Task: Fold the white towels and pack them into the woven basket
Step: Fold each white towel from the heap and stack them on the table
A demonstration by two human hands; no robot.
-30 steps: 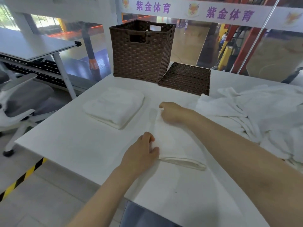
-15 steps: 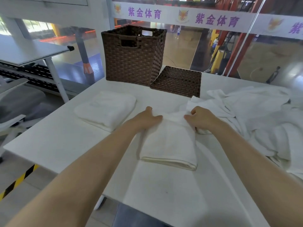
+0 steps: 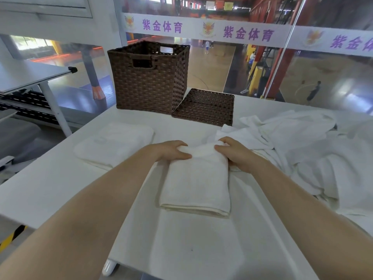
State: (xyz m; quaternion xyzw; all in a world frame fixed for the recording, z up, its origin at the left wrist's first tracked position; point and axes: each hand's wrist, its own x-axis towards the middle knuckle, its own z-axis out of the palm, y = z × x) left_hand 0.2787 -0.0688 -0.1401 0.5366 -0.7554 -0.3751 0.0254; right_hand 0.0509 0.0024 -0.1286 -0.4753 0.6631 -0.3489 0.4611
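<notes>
A folded white towel (image 3: 196,182) lies lengthwise on the white table (image 3: 50,188) in front of me. My left hand (image 3: 171,151) grips its far left corner and my right hand (image 3: 232,152) grips its far right corner, fingers curled over the far end, which is raised a little. A second folded towel (image 3: 114,145) lies flat to the left. A heap of unfolded white towels (image 3: 306,150) covers the right side. The brown woven basket (image 3: 149,77) stands upright and open at the far edge, apart from both hands.
The basket's woven lid (image 3: 203,107) lies flat just right of the basket. A glass wall runs behind the table. Another white desk (image 3: 30,75) and a grey chair stand to the left, with yellow-black floor tape below the near left edge.
My left hand went from the towel's near left edge to its far left corner. My right hand shifted to the far right corner. Both now hold the far end, slightly lifted.
</notes>
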